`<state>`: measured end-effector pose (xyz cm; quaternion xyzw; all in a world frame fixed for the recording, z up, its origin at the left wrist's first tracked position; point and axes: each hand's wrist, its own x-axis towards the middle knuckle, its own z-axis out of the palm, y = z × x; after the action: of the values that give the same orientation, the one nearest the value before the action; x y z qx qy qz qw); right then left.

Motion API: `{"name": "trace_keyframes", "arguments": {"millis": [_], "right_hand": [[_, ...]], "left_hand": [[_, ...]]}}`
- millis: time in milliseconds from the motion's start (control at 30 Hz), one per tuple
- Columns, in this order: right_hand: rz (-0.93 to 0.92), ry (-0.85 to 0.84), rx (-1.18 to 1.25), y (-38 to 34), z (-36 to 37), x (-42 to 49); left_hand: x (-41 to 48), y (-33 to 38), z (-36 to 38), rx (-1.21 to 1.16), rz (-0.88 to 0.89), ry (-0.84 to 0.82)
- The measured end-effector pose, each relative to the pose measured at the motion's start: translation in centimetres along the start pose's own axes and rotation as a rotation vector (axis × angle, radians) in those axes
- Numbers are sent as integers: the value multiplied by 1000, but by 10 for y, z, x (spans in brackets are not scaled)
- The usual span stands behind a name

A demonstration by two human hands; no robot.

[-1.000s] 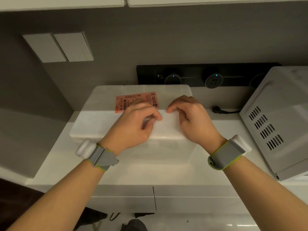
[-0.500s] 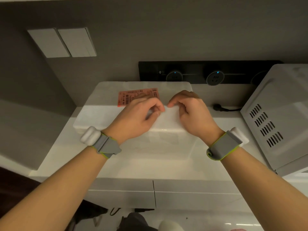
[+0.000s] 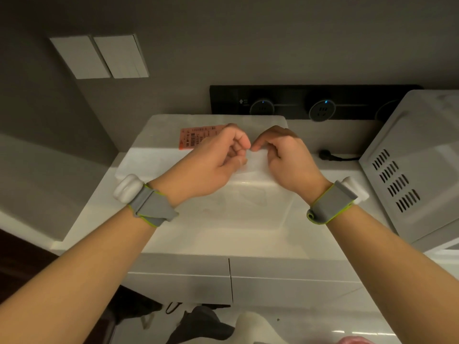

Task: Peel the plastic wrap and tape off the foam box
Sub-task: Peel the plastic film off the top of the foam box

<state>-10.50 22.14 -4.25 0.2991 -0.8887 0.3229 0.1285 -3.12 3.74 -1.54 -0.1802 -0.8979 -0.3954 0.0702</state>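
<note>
Closely, left hand (image 3: 211, 167) and right hand (image 3: 285, 162) pinch glossy wrap (image 3: 256, 160) on white foam box (image 3: 154, 156).

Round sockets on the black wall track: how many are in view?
3. One round socket sits at the black wall track's left, one mid-track, one half behind the white vented microwave; more may be hidden.

left hand (image 3: 211, 167) | right hand (image 3: 288, 157) | pinching plastic wrap (image 3: 255, 163) | over foam box (image 3: 156, 155)

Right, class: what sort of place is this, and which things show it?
Probably a home kitchen: a white counter with drawers under it, a microwave, and a wall socket rail.
</note>
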Motion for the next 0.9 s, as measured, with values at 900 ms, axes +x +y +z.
{"name": "trace_keyframes", "arguments": {"millis": [900], "right_hand": [[-65, -129, -2, 1, -11, -8]], "left_hand": [[-42, 61, 24, -314, 122, 147]]}}
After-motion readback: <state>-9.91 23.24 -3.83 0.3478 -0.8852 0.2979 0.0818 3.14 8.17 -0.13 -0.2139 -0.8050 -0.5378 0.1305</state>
